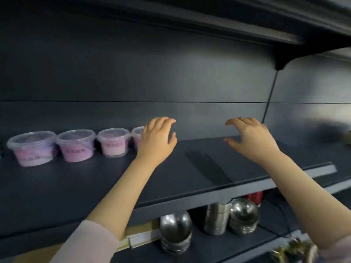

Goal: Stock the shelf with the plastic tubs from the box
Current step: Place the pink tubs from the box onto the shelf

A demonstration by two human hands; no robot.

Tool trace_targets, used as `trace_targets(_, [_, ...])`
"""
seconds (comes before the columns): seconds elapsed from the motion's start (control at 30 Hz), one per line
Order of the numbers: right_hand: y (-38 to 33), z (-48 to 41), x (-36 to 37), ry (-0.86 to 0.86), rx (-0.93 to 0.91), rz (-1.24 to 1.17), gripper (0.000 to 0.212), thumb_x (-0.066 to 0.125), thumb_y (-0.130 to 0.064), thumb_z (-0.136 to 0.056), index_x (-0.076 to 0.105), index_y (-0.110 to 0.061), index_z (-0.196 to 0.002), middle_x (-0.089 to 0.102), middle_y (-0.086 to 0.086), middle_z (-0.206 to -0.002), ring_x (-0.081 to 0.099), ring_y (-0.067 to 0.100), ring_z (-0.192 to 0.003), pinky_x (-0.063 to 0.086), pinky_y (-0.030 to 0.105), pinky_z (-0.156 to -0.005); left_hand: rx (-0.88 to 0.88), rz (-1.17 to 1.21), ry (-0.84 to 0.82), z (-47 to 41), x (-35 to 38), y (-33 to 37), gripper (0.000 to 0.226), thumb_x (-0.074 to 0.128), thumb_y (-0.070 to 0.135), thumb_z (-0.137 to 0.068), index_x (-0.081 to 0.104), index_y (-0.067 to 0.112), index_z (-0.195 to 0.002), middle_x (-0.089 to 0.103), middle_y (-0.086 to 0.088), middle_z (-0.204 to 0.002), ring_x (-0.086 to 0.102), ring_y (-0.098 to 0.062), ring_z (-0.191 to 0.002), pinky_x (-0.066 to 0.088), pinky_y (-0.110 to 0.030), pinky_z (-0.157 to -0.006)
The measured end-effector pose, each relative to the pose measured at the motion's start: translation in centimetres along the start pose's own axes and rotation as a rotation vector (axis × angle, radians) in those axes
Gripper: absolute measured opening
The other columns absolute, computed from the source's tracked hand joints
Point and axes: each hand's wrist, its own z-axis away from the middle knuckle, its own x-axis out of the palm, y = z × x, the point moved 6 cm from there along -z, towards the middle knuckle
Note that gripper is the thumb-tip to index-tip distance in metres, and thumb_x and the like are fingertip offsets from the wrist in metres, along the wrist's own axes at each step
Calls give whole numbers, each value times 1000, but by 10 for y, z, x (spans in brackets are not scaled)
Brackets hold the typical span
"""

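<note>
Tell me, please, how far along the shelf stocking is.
Done: four tubs stand in a row on the shelf, leftward. In hand: nothing; left hand and right hand hover empty. Left: the shelf's bare stretch to the right; the box is out of view.

The only print in view sits on the plastic tubs (32, 149) lined up on the shelf (95, 186): each of the three fully visible ones carries a pink-to-purple label (75, 149) on its front wall, with a short line of darker purple characters across it. These look like Chinese script, perhaps four characters to a line, but the blur smears them and none can be read. The fourth tub (137, 136), at the right end of the row, is mostly covered by the left hand (157, 138), and its label is illegible too.
</note>
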Motion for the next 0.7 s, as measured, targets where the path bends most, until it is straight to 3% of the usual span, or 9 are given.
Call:
trace_targets(0.2, [138,121,-74,-8,181,119,53,65,-42,-85,51,-23,-132,55,1,-132,45,28,-125,39,43,-98,165,130,-78,16,62,173,37,53,30,-91,55,18,-126,56,3,-127,46,-20,-123,38,-38,-102])
trace_targets(0.37, [257,252,-106,-88,349,125,51,63,-45,-86,50,-25,-132,56,-1,-132,48,27,-122,44,42,-98,218,288,-248,60,136,325,48,55,33,-91,47,18,-135,52,1,-134,42,-21,-128,31,-37,-106])
trace_targets(0.53, [353,376,-100,-210,579,74,52,65,-38,-84,52,-22,-132,58,5,-127,50,31,-118,43,41,-97,340,322,-475,108,203,443,48,55,34,-91,46,17,-135,53,-2,-132,44,-22,-127,34,-35,-104])
trace_targets(0.7, [422,470,-68,-302,765,-28,49,68,-33,-83,56,-19,-129,61,9,-122,54,36,-112,45,41,-93,435,388,-685,166,264,512,47,56,35,-91,47,17,-134,52,0,-133,42,-20,-128,33,-34,-103])
